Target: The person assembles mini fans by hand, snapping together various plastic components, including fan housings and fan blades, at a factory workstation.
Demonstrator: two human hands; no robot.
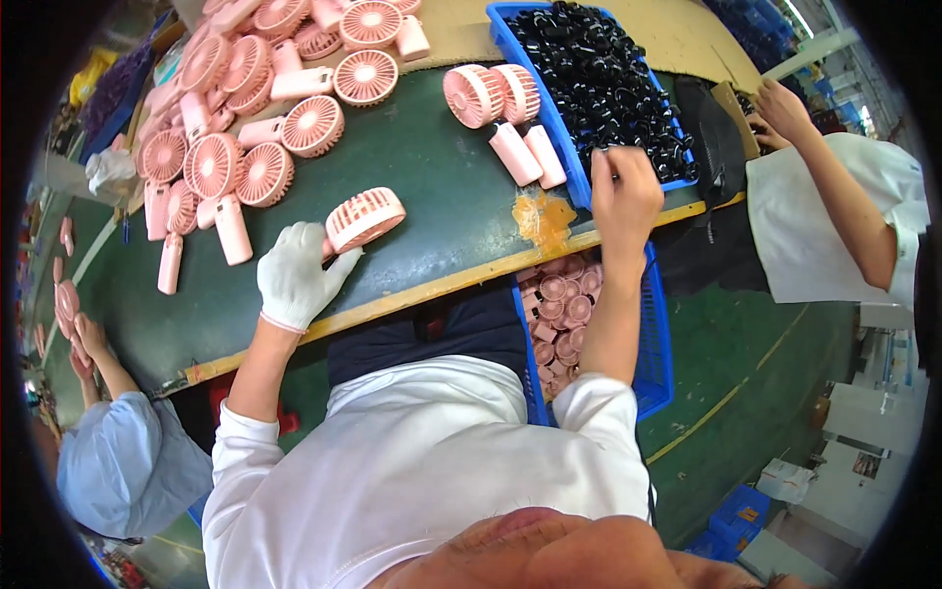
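You have one pink handheld fan (366, 218) in your gloved left hand (299, 273), which is clamped on it where the head meets the grip, just above the worktop (432, 137) near its front edge. Two more fans (474, 96) lie side by side against the left of one blue tray (582, 187). At least a dozen others form a heap (212, 166) at the upper left, overlapping too much for you to count exactly. The tray's small black parts (599, 79) are also past counting. Your bare right hand (628, 187) is over the tray's near edge, fingertips bunched together; you cannot tell whether they pinch a part. Below the worktop, one blue basket (655, 353) holds many round pink pieces (561, 314).

Your fan has a round, drum-like head, tilted, with a row of narrow slots around its side; your glove hides most of its handle.
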